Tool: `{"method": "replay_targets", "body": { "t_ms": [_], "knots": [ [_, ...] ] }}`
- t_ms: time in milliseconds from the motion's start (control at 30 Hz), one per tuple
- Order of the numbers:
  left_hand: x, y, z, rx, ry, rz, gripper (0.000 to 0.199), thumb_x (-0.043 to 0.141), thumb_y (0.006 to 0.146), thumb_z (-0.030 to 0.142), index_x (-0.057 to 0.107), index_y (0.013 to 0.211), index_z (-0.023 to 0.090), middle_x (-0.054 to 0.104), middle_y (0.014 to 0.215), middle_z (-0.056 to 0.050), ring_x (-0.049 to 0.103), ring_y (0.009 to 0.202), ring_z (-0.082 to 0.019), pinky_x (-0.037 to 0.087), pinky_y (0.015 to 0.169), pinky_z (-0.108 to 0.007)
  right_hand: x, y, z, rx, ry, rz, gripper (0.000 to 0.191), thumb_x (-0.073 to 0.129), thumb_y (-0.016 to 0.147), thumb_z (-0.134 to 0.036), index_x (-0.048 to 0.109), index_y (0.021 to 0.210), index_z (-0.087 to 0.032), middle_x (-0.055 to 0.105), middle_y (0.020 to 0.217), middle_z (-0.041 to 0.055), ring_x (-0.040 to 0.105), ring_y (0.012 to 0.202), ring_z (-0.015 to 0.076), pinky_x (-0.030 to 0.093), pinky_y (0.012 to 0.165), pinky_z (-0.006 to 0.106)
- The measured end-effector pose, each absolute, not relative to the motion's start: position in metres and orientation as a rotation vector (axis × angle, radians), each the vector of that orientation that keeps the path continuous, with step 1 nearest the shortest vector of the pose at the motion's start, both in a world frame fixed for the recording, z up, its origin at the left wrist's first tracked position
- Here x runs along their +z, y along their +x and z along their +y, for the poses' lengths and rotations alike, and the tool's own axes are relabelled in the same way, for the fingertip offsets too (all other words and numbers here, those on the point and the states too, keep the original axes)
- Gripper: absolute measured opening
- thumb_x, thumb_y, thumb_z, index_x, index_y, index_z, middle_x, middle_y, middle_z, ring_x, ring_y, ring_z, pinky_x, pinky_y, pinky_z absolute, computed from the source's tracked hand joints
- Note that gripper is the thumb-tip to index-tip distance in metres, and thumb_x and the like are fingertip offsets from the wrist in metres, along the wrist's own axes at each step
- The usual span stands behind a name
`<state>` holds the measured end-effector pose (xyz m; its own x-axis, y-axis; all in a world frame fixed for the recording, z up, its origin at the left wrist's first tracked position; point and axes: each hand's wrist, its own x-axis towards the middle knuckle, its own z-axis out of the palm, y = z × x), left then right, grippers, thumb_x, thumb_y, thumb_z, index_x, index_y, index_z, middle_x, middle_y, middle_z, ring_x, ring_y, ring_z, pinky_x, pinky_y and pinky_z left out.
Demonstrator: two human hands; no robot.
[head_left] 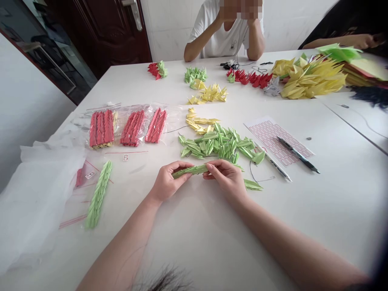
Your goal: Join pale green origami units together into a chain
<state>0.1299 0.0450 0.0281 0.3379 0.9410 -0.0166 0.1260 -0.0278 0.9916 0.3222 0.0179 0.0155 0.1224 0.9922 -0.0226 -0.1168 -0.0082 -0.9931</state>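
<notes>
Between my two hands lies a short green folded-paper strip (195, 170). My left hand (173, 178) pinches its left end, thumb below and fingers above. My right hand (226, 176) closes on its right end with thumb and fingertips. Just beyond my hands is a pile of green folded-paper pieces (222, 143), with yellow folded pieces (201, 123) behind it. One loose green piece (253, 185) rests right of my right hand. A longer green strip (99, 194) lies at the left on clear plastic.
Bagged red strips (132, 128) lie back left, near plastic bags (39, 182). A label sheet (263, 131), a pen (298, 154) and a white pen (274, 163) are at right. Yellow paper pieces (312, 79) sit back right. Two people (226, 40) sit across the table (194, 242).
</notes>
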Motion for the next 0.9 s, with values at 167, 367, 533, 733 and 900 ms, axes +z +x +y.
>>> {"method": "replay_targets", "body": {
  "t_ms": [167,367,533,733,900],
  "knots": [
    [0.0264,0.1299,0.0435,0.849,1.407,1.051,0.034,0.076,0.077,0.029,0.076,0.107,0.014,0.078,0.103,-0.009,0.073,0.098,-0.027,0.059,0.087,-0.035,0.0173,0.3211,0.0189,1.195,-1.231,-0.979,0.039,0.081,0.071,-0.055,0.077,0.081,-0.017,0.071,0.067,0.0028,0.069,0.062,0.0157,0.066,0.066,0.031],
    [0.0266,0.1318,0.0420,0.833,1.350,1.055,0.038,0.077,0.078,0.033,0.076,0.112,0.016,0.078,0.104,-0.009,0.073,0.099,-0.027,0.059,0.090,-0.037,0.0207,0.3212,0.0175,1.211,-1.272,-0.974,0.042,0.078,0.073,-0.058,0.080,0.086,-0.018,0.074,0.070,0.0052,0.071,0.066,0.0187,0.065,0.068,0.033],
    [0.0264,0.1333,0.0416,0.866,1.299,1.074,0.037,0.078,0.078,0.036,0.077,0.109,0.016,0.079,0.097,-0.008,0.074,0.087,-0.024,0.061,0.082,-0.035,0.0228,0.3208,0.0169,1.202,-1.310,-1.056,0.043,0.075,0.074,-0.061,0.080,0.086,-0.019,0.075,0.071,0.0066,0.072,0.065,0.0210,0.063,0.069,0.036],
    [0.0288,0.1360,0.0413,0.879,1.198,1.036,0.036,0.079,0.076,0.039,0.078,0.104,0.016,0.078,0.096,-0.008,0.075,0.085,-0.022,0.061,0.080,-0.033,0.0221,0.3212,0.0162,1.175,-1.314,-1.230,0.047,0.068,0.080,-0.062,0.078,0.095,-0.018,0.072,0.072,0.0062,0.067,0.068,0.0198,0.057,0.067,0.033],
    [0.0310,0.1343,0.0436,0.929,1.024,1.031,0.038,0.083,0.071,0.042,0.078,0.097,0.014,0.078,0.090,-0.008,0.076,0.082,-0.023,0.062,0.081,-0.035,0.0183,0.3227,0.0157,1.185,-1.232,-1.268,0.040,0.068,0.084,-0.051,0.070,0.107,-0.019,0.063,0.077,0.0033,0.057,0.070,0.0165,0.047,0.063,0.028]
  ]
}}
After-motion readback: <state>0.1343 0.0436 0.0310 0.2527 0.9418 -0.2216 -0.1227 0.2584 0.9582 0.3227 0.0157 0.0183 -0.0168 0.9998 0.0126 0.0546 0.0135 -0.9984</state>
